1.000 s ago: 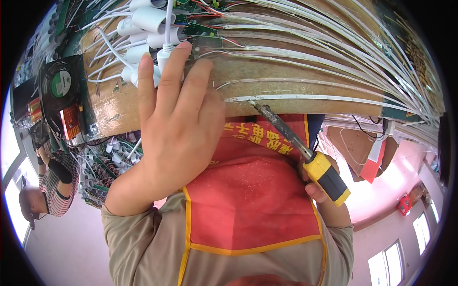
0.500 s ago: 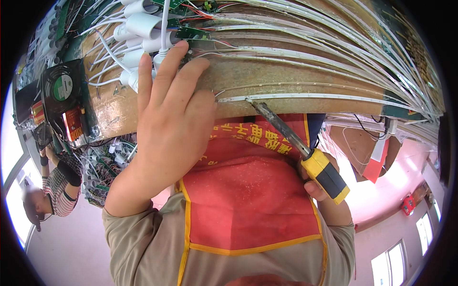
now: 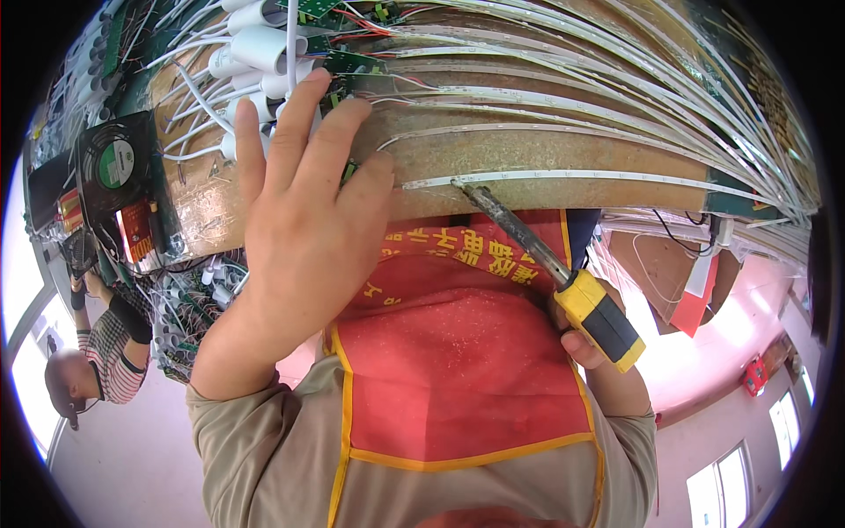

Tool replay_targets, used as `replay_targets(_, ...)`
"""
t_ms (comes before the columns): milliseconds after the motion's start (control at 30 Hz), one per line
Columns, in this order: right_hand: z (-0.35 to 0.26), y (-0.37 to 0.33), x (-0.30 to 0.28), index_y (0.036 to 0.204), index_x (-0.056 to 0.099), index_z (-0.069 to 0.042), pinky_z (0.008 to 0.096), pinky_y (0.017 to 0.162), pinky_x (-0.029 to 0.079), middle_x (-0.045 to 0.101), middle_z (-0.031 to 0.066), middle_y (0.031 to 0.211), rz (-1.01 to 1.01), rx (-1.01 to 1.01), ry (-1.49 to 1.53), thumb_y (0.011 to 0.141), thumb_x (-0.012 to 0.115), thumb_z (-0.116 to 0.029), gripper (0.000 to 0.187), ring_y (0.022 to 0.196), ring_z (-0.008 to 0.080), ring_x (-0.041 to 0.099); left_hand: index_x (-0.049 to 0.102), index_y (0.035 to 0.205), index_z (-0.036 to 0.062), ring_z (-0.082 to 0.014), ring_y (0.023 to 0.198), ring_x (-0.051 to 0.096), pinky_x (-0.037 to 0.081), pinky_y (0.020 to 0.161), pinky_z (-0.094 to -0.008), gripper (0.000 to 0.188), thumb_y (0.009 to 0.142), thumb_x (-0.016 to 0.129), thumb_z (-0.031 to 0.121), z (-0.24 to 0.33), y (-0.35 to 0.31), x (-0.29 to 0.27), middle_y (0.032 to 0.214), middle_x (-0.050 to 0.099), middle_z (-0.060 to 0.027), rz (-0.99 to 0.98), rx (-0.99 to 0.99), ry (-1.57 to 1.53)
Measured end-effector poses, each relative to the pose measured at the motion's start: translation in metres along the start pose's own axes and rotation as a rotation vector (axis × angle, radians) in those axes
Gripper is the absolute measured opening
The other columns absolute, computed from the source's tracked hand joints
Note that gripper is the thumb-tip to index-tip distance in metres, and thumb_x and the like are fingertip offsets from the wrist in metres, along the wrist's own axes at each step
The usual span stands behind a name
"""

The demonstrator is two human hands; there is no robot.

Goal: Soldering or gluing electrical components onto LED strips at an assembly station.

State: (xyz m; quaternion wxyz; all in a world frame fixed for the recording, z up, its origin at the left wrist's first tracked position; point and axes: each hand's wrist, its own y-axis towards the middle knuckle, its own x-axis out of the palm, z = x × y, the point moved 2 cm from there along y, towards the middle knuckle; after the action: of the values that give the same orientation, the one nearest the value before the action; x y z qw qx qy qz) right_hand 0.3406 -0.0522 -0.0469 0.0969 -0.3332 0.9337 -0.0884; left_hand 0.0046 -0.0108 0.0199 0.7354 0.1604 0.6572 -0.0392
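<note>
My left hand [image 3: 308,220] reaches over the near edge of the workbench, back of the hand up, fingers bent and spread around a white tube-shaped housing mostly hidden beneath them. A white cable [image 3: 292,44] rises from behind the fingertips. Part of a small green circuit board [image 3: 348,169] peeks out below the fingers. In my right hand [image 3: 588,330] is a soldering iron [image 3: 600,321] with a yellow and black handle, its shaft slanting up and left. Its tip meets a white LED strip [image 3: 563,176] near the strip's left end, at the bench's front edge.
More white housings [image 3: 264,44] with cables and green boards [image 3: 356,62] crowd the bench's far left. Several LED strips fan out rightward. A black fan [image 3: 114,163] stands at left. Another person [image 3: 114,343] works farther left. A cardboard box [image 3: 647,273] sits at lower right.
My left hand has shifted slightly left, and the white cable moved with it. A thin strip beside the fingers has swung away from the front edge. The soldering iron is almost still.
</note>
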Motion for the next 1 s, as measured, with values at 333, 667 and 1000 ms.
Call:
replay_targets(333,0.000,0.003,-0.001,0.109,0.071,-0.002,0.0353,0.064,0.053,0.066,0.0115,0.081,-0.036,-0.008,0.005,0.081,0.075,-0.040,0.047,0.069,0.0328,0.065,0.068,0.085,0.0049,-0.0396,0.143,0.047,0.030,0.117,-0.0675,0.011,0.077,0.076,0.007,0.004,0.010,-0.004,0.137,0.061,-0.0112,-0.120,-0.033,0.050)
replay_targets(667,-0.001,0.004,-0.001,0.106,0.070,-0.001,0.0360,0.064,0.052,0.065,0.0120,0.082,-0.038,-0.023,-0.037,0.082,0.074,-0.039,0.045,0.069,0.0333,0.064,0.065,0.080,0.0071,-0.0399,0.143,0.047,0.022,0.122,-0.0664,0.012,0.073,0.073,0.002,0.005,0.003,0.003,0.134,0.063,-0.0105,0.038,-0.033,-0.093)
replay_targets(1000,-0.004,0.004,-0.001,0.108,0.070,-0.001,0.0350,0.064,0.052,0.065,0.0110,0.082,-0.044,0.029,-0.009,0.083,0.074,-0.040,0.046,0.069,0.0313,0.063,0.068,0.089,0.0095,-0.0328,0.116,0.068,0.024,0.124,-0.0632,0.018,0.076,0.074,-0.001,-0.001,-0.015,0.010,0.097,0.069,-0.0052,0.107,0.119,-0.258)
